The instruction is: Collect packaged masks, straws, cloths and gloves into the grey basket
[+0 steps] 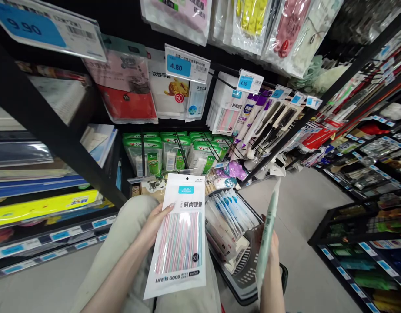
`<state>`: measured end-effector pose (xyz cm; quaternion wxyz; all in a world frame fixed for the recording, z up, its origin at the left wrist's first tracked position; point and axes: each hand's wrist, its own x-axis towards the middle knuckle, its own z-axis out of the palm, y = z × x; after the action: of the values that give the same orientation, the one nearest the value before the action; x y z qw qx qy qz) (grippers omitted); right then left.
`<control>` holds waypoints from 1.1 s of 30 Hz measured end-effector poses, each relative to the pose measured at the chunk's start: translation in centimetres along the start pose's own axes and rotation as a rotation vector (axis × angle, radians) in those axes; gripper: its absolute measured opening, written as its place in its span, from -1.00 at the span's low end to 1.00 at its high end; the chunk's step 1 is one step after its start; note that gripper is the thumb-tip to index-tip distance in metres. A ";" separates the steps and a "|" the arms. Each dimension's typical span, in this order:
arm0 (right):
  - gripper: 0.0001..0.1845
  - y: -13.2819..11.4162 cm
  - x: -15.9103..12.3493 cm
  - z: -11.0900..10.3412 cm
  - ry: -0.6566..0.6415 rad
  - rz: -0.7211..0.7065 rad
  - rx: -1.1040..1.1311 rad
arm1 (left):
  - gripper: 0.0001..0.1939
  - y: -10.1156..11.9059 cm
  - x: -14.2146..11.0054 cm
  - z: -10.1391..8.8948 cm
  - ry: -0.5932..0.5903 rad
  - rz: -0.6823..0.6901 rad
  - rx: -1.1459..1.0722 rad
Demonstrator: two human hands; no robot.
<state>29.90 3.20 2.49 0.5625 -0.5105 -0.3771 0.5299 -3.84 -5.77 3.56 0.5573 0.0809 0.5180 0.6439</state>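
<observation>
Gripping a flat white packet of striped straws (pixel 181 234) by its left edge, the left hand (pixel 154 224) is seen low in the middle of the view, fingers curled round the packet's side with a fingertip laid on its front; the packet is held upright, face towards the camera, its hang-hole at the top and black print along its bottom edge. A second packet (pixel 267 234), pale green and seen edge-on, is held near the right by the right hand (pixel 272 248); that hand is closed on the packet's lower part, though most of the fingers are hidden behind it. Between and just beyond the two hands a dark wire basket (pixel 249 274) stands on the pale floor (pixel 305 208), holding a row of similar white and blue packets (pixel 231 208) stacked on edge. A knee in light trousers (pixel 131 217) is seen under the left forearm. Farther off, green-labelled packs (pixel 174 152) are hung on hooks from the black shelving (pixel 57 139); above them are hung bagged goods with blue price tags (pixel 178 65), one reading 4.80, another 4.50. To the left, flat coloured stock is laid on shelves; to the right, a second run of shelves (pixel 366 174) is seen stretching away along the aisle.
</observation>
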 end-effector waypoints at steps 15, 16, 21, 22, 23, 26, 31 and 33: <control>-0.52 5.0 4.1 1.2 -0.130 -0.387 -1.163 | -0.46 -0.5 0.5 -0.4 -0.022 -0.022 -0.034; -0.55 5.6 4.2 1.4 -0.169 -0.376 -1.200 | -0.45 -0.6 0.5 -0.4 -0.024 -0.021 -0.037; -0.71 8.5 3.5 2.0 -0.362 -0.297 -1.378 | -0.45 -0.6 0.6 -0.4 -0.035 -0.026 -0.045; -0.74 9.0 3.2 2.0 -0.401 -0.280 -1.409 | -0.45 -0.5 0.5 -0.3 -0.039 -0.024 -0.049; -0.76 9.5 2.9 2.1 -0.439 -0.262 -1.439 | -0.45 -0.5 0.5 -0.3 -0.044 -0.023 -0.054; -0.76 10.8 1.9 2.4 -0.540 -0.218 -1.513 | -0.44 -0.4 0.4 -0.2 -0.054 -0.029 -0.063; -0.68 11.6 1.3 2.6 -0.605 -0.180 -1.590 | -0.47 -0.5 0.5 -0.3 -0.051 -0.032 -0.069; -0.68 11.5 1.4 2.3 -0.611 -0.171 -1.609 | -0.48 -0.5 0.6 -0.4 -0.050 -0.031 -0.070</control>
<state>25.46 3.99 -8.41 -0.0577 -0.5585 -0.8094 0.1717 -3.98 -5.62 2.74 0.5825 0.0694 0.4822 0.6507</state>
